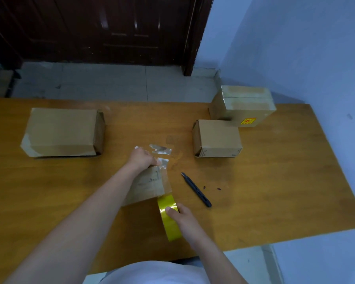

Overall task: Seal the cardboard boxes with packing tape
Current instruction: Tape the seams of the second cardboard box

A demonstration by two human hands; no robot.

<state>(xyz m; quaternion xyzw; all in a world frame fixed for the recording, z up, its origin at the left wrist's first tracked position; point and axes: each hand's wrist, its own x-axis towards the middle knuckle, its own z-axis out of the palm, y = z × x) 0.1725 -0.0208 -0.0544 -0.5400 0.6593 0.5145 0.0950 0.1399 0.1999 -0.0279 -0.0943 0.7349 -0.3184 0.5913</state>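
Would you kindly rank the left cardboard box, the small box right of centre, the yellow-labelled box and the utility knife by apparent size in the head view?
1. Left cardboard box.
2. Yellow-labelled box, though it sits farther back, so its rank is unsure.
3. Small box.
4. Utility knife, clearly smallest.

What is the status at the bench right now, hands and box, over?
Left hand pressing far end of small brown cardboard box. Right hand gripping yellow packing tape roll at near edge. Black utility knife lying right of box, apart.
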